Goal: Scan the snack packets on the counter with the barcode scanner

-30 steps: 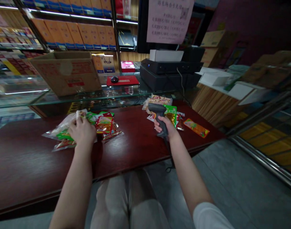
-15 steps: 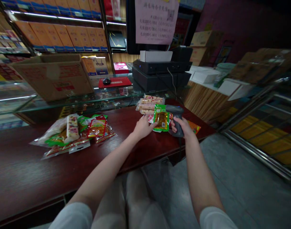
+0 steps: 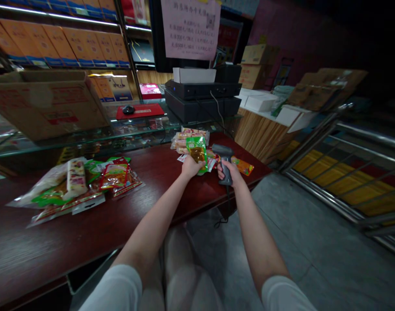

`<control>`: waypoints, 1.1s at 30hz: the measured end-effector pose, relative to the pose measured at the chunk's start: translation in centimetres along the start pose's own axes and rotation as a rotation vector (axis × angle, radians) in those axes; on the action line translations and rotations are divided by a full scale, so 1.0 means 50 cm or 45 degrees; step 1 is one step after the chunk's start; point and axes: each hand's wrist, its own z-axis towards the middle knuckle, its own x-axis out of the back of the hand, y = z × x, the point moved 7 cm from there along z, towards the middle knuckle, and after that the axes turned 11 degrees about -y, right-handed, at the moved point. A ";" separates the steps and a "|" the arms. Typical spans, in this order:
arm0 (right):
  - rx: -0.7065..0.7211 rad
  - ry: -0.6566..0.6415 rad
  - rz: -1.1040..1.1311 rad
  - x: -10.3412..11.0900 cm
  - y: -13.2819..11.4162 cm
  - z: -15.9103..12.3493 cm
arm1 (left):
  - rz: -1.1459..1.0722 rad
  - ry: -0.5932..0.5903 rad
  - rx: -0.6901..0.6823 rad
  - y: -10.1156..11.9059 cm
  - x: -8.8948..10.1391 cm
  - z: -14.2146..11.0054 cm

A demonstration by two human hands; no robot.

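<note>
My left hand (image 3: 191,167) grips a green snack packet (image 3: 198,152) with a clear window showing brown food, thumb across its lower front. To its right, my right hand (image 3: 229,171) is wrapped round the handle of a dark grey barcode scanner (image 3: 222,151), whose head points left toward the packet. Behind the packet lies a pile of pale wrapped nougat-like bars (image 3: 180,139). Partly hidden between and beyond my hands are red-and-white packets (image 3: 211,162). An orange packet (image 3: 244,166) rests right of the scanner.
On the left of the dark red table (image 3: 152,190) lies a heap of snack packets (image 3: 115,175). A cardboard box (image 3: 45,103) and a mouse (image 3: 129,109) on a red mat stand on the glass counter. Black till equipment (image 3: 197,103) sits behind. A metal railing (image 3: 343,194) is at right.
My left hand has closed on the green packet, which is now tilted and shifted away from the scanner. The scanner stands clear of the packet to its right. The whole view has turned right.
</note>
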 end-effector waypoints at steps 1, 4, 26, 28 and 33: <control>0.004 -0.006 0.011 -0.002 0.000 -0.002 | -0.164 0.010 -0.051 -0.008 0.016 0.000; 0.001 -0.077 0.042 -0.028 0.004 -0.003 | -0.584 0.041 -0.106 -0.049 0.075 -0.011; -0.439 -0.610 0.061 -0.339 0.154 0.048 | -0.238 0.718 -0.065 -0.228 0.373 -0.203; -0.450 -0.610 0.062 -0.338 0.155 0.047 | -0.223 0.725 -0.033 -0.226 0.372 -0.207; -0.432 -0.594 0.081 -0.336 0.155 0.046 | -0.148 0.698 -0.003 -0.189 0.375 -0.230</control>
